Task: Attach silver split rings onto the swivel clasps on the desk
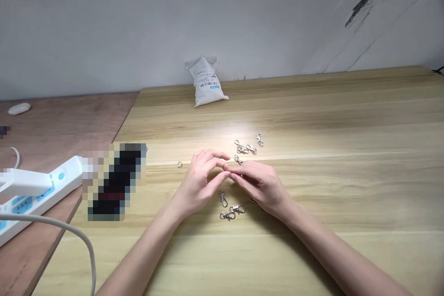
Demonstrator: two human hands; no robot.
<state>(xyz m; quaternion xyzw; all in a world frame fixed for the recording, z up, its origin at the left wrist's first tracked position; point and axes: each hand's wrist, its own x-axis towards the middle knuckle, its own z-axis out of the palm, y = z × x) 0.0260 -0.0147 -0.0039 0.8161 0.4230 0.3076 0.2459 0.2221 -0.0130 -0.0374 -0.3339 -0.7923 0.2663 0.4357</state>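
Observation:
My left hand (201,180) and my right hand (258,184) meet fingertip to fingertip over the middle of the light wooden table (312,115). Both pinch together at one spot; what sits between the fingertips is too small to make out. Several small silver clasps (247,148) lie just beyond my fingers. Three more clasps (229,207) lie below my hands, near my wrists. A single small metal ring (179,164) rests on the table to the left of my left hand.
A white plastic bag with a label (206,81) leans at the table's back edge against the wall. A white power strip (31,194) with a cable lies on the reddish table at left, next to a blurred-out dark object (114,182).

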